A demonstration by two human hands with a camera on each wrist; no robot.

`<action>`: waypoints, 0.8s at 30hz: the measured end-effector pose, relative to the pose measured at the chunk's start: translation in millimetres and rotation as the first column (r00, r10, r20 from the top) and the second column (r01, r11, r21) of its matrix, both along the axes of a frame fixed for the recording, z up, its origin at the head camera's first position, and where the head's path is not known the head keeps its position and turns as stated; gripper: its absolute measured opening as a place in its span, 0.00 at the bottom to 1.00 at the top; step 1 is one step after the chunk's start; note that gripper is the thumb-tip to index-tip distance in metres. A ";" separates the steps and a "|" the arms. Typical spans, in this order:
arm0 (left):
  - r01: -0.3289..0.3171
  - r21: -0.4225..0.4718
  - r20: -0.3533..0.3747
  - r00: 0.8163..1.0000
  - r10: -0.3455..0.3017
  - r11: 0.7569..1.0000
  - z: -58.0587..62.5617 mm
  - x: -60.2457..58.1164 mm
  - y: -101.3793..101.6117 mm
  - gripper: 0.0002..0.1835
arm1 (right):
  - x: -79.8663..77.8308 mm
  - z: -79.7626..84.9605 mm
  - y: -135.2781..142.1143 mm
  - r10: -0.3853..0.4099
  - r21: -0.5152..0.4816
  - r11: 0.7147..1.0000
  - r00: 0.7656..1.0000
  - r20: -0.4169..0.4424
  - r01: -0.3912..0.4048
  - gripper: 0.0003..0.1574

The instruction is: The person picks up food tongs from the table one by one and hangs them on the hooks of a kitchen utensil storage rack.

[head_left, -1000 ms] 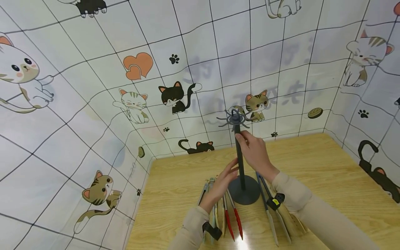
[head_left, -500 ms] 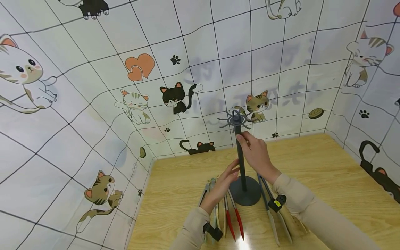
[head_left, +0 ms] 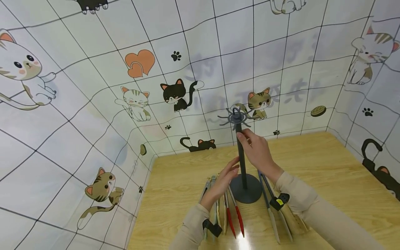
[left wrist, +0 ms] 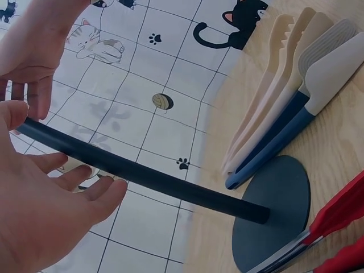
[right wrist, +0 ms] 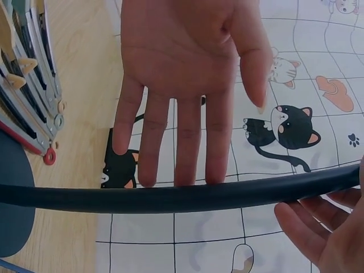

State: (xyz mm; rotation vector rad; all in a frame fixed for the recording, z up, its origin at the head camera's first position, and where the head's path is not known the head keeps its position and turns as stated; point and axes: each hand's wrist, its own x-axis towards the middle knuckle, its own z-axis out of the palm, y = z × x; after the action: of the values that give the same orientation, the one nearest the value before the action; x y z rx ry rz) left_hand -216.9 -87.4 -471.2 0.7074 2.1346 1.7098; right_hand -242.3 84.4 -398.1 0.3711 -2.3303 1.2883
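Observation:
A dark grey utensil stand point(head_left: 242, 163) stands upright on the table, with a round base point(head_left: 247, 194) and a ring of curved hooks point(head_left: 236, 117) on top. Just below the hooks, my right hand point(head_left: 257, 149) pinches the pole between thumb and fingers. Lower down, my left hand point(head_left: 220, 184) is beside the pole with its fingers straight. In the right wrist view the left hand's fingertips point(right wrist: 182, 170) meet the pole's edge. The left wrist view shows the pole point(left wrist: 159, 179) passing close to both hands.
Red-handled tongs point(head_left: 235, 215) and several other tongs lie left of the base, partly under my left arm. On the right lie blue-handled tongs point(left wrist: 318, 94) with pale tips and beige tongs point(left wrist: 278, 74). A cat-patterned sheet point(head_left: 203, 76) hangs behind the wooden table point(head_left: 175, 166).
Both hands keep their places at the stand. The head view has shifted only slightly.

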 end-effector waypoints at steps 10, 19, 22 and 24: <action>-0.150 -0.075 -0.121 0.983 0.140 0.986 8.7 -3.0 -24.0 0.27 | 2.5 10.3 13.5 0.117 0.002 0.993 0.970 0.212 -0.120 0.43; -0.326 -0.131 -0.197 0.934 0.298 0.936 1.4 -0.1 -58.1 0.28 | 3.3 35.0 37.8 0.131 -0.016 0.991 0.968 0.215 -0.131 0.52; -0.386 -0.194 -0.181 0.918 0.354 0.902 -14.2 1.7 -69.5 0.29 | 6.1 45.0 46.2 0.154 -0.016 0.988 0.970 0.191 -0.153 0.55; -0.421 -0.243 -0.163 0.906 0.391 0.874 -27.6 3.3 -77.2 0.30 | 8.0 51.3 50.9 0.171 -0.010 0.985 0.971 0.168 -0.172 0.57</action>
State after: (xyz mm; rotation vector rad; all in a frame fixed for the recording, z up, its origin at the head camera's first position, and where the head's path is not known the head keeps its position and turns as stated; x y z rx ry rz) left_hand -213.7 -164.6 -498.7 0.2889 2.6790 1.5346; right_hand -234.3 135.3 -346.8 0.4918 -2.4876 1.4467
